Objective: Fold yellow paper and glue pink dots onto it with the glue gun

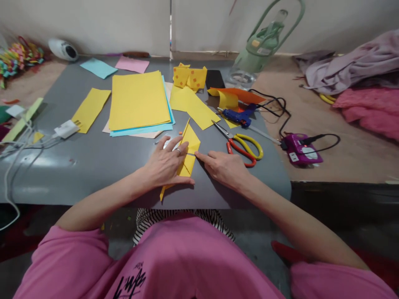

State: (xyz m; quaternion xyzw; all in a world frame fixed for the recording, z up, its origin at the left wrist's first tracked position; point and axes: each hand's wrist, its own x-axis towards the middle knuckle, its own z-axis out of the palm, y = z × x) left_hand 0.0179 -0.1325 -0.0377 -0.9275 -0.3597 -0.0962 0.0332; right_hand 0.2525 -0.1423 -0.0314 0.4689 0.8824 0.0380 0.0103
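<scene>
Yellow paper (193, 139) under left fingers (181, 148)

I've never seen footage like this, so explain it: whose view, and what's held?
There's no machine here, just a person's two bare hands. The picture comes from a camera worn on that person's head, looking forward and down. The left hand holds a folded yellow paper down on the gray table; the right hand touches its edge with a fingertip. Around them lie a paper stack, yellow on top, scissors with red and yellow handles and what looks like a glue gun.
</scene>
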